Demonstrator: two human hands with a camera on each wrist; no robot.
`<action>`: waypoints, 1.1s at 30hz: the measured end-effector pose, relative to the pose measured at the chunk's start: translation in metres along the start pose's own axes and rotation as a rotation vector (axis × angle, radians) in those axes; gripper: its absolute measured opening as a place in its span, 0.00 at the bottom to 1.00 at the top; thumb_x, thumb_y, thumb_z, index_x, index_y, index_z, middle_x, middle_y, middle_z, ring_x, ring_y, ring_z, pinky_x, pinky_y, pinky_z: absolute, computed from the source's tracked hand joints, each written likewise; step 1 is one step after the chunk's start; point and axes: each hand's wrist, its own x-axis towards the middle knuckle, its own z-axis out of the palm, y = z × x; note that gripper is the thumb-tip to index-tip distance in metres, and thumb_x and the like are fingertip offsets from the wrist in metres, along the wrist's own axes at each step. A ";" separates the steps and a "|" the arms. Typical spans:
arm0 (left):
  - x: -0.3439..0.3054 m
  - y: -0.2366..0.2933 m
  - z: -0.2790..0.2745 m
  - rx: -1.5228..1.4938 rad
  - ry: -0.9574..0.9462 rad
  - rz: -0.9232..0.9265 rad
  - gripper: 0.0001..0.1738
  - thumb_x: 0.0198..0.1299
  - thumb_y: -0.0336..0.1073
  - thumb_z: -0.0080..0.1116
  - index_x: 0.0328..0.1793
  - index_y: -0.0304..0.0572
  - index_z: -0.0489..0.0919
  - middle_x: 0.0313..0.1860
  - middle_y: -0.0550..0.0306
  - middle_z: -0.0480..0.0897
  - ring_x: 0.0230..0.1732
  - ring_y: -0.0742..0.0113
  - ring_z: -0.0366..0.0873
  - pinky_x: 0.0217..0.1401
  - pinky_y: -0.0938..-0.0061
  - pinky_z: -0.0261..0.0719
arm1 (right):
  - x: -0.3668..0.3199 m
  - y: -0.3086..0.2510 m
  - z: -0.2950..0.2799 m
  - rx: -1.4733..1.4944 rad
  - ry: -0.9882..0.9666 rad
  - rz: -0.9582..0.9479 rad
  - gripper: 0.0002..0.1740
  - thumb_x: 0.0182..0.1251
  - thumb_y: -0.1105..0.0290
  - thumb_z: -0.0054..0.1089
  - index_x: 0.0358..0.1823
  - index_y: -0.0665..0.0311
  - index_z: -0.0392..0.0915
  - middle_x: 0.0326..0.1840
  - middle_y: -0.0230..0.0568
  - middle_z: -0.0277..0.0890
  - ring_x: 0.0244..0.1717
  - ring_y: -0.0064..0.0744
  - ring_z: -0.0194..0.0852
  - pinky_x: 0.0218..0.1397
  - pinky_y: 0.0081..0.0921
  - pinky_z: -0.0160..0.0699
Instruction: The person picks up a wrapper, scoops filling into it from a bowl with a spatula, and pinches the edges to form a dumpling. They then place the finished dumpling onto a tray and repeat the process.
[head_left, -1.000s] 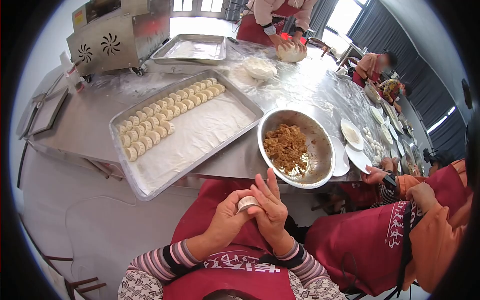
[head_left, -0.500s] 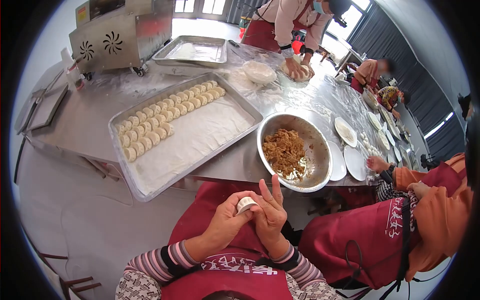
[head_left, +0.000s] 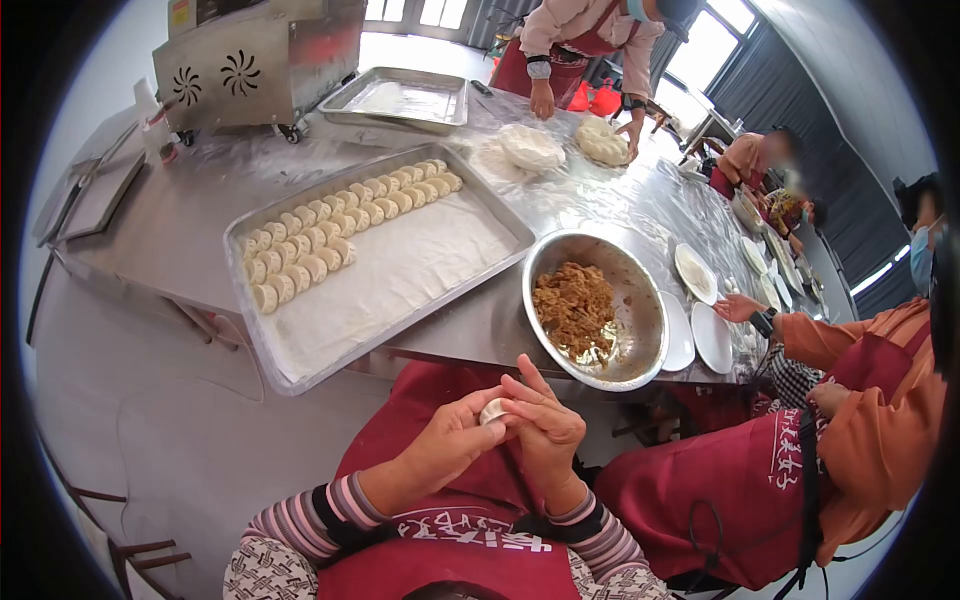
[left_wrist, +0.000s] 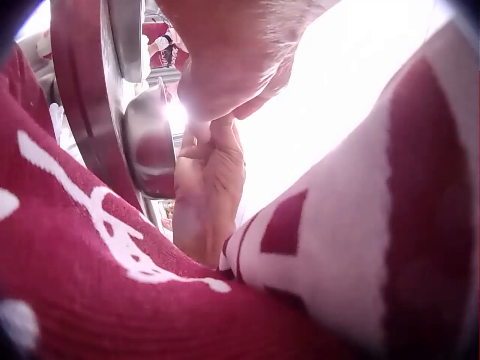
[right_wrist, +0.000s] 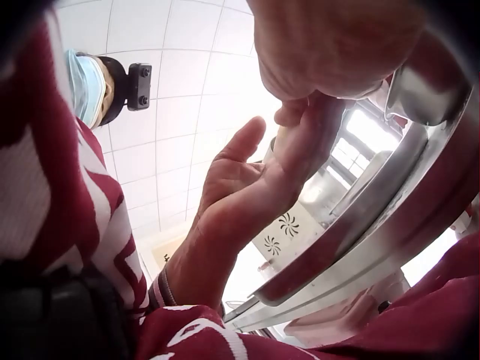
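Observation:
In the head view, a small pale dumpling (head_left: 492, 411) is held between both hands, above the apron's lap and in front of the table. The left hand (head_left: 447, 440) grips it from the left with thumb and fingers. From the right, the right hand (head_left: 548, 432) pinches its edge, with some fingers stretched upward and partly covering it. Both wrist views show the left hand (right_wrist: 251, 191) and right hand (left_wrist: 210, 176) meeting at the fingertips, the dumpling mostly hidden there. Several shaped dumplings (head_left: 330, 240) lie in rows on a lined metal tray (head_left: 400, 318).
A steel bowl (head_left: 655, 345) of brown filling (head_left: 575, 310) stands at the table's near edge, beside white plates (head_left: 712, 340). Farther back are dough (head_left: 603, 142), a floury mound (head_left: 530, 148), another tray (head_left: 395, 98) and a steel machine (head_left: 250, 80). A person in orange (head_left: 870, 430) stands close right.
The right hand's fingers have folded farther over the dumpling, so less of it shows. Across the table, a person has taken one hand off the dough. The head view has shifted slightly.

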 end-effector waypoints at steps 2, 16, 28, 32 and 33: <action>0.001 0.004 -0.002 -0.092 -0.042 0.004 0.27 0.69 0.39 0.49 0.70 0.32 0.61 0.60 0.55 0.72 0.63 0.71 0.70 0.70 0.72 0.67 | 0.000 -0.001 0.000 0.054 0.007 0.034 0.12 0.50 0.78 0.69 0.39 0.66 0.86 0.53 0.48 0.80 0.70 0.49 0.64 0.71 0.36 0.62; -0.003 0.010 -0.014 -0.173 -0.111 -0.068 0.30 0.71 0.59 0.38 0.61 0.39 0.71 0.58 0.60 0.74 0.62 0.70 0.70 0.70 0.69 0.66 | 0.014 -0.002 -0.005 0.168 -0.241 0.091 0.14 0.48 0.79 0.69 0.39 0.63 0.86 0.55 0.46 0.79 0.72 0.48 0.59 0.70 0.37 0.63; -0.002 0.015 -0.020 -0.137 -0.083 -0.135 0.34 0.70 0.62 0.35 0.65 0.40 0.68 0.58 0.59 0.73 0.53 0.73 0.70 0.65 0.69 0.69 | 0.040 -0.010 -0.003 -0.125 -0.511 -0.173 0.11 0.46 0.77 0.70 0.35 0.63 0.86 0.58 0.43 0.78 0.73 0.48 0.58 0.71 0.43 0.59; -0.003 0.016 -0.028 -0.166 -0.121 -0.131 0.34 0.70 0.62 0.36 0.64 0.40 0.68 0.56 0.59 0.73 0.53 0.73 0.70 0.65 0.69 0.69 | 0.042 -0.003 0.000 -0.106 -0.545 -0.201 0.11 0.46 0.75 0.72 0.34 0.63 0.86 0.59 0.42 0.78 0.74 0.49 0.55 0.71 0.44 0.58; -0.003 0.018 -0.028 -0.173 -0.118 -0.131 0.34 0.70 0.62 0.36 0.64 0.39 0.68 0.56 0.59 0.73 0.53 0.72 0.70 0.65 0.69 0.69 | 0.041 -0.005 0.002 -0.046 -0.531 -0.124 0.12 0.46 0.74 0.72 0.35 0.62 0.86 0.59 0.41 0.78 0.75 0.49 0.54 0.72 0.44 0.57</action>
